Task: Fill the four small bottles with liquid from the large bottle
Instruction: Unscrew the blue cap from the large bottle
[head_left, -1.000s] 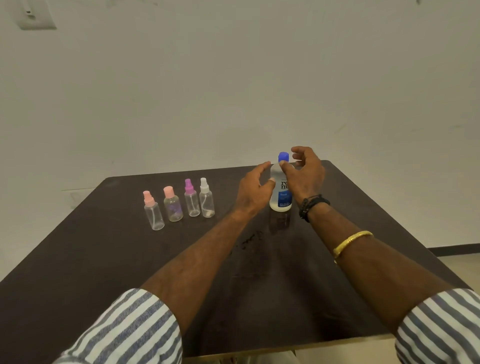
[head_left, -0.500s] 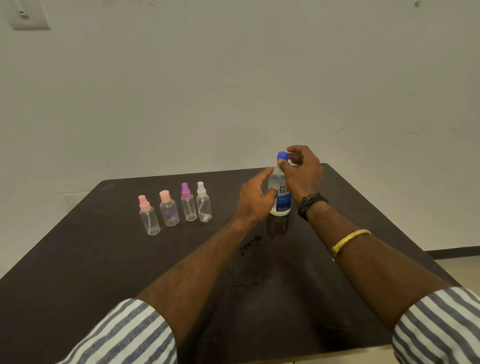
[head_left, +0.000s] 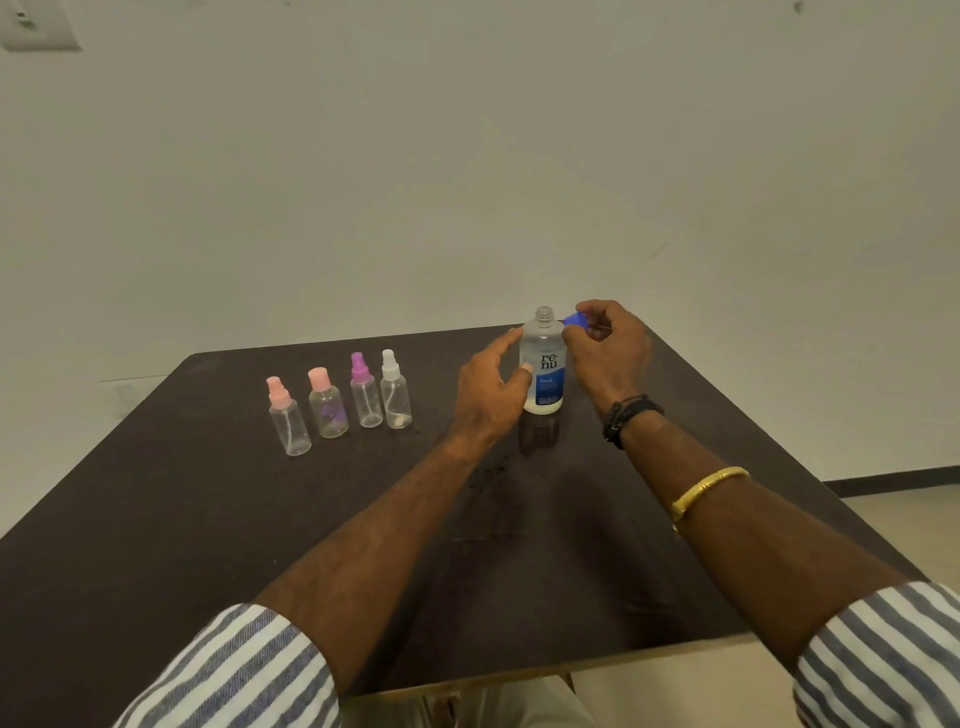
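The large clear bottle (head_left: 543, 364) with a blue label stands upright at the far middle of the dark table (head_left: 156, 519), its neck bare. My left hand (head_left: 491, 389) grips its body from the left. My right hand (head_left: 605, 351) holds the blue cap (head_left: 575, 320) just right of the neck. To the left stands a row of small clear bottles: a pink spray-top one (head_left: 288, 418), a pink flat-cap one (head_left: 327, 404), a purple spray-top one (head_left: 365, 392) and a white spray-top one (head_left: 396, 391), all capped.
A plain wall rises behind the table. The table's right edge drops to a pale floor (head_left: 909, 514). A few small drops or marks (head_left: 488, 470) lie on the table in front of the large bottle.
My right hand has taken the blue cap off the large bottle and moved it slightly right of the neck. My left hand has closed onto the bottle's body.
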